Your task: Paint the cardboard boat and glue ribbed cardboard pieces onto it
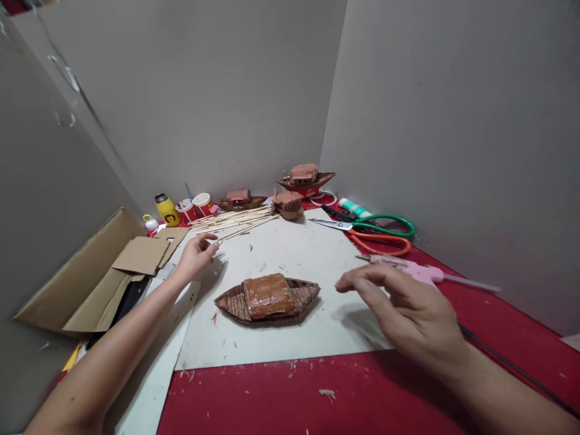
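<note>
Between the fingers of the left hand (198, 254) and the right hand (403, 308), an open stretch of white board (290, 248) gives a way across on the far side of the model boat (267, 299), which blocks a lower path, its pointed end just left of the right fingertips. Just beyond the left fingers, thin sticks (235, 217) bar the way forward, and cardboard (140, 254) crowds that hand's outer side. Past the right fingers, the glue gun (421, 273) and, farther out, scissors (347, 227) obstruct the reach.
</note>
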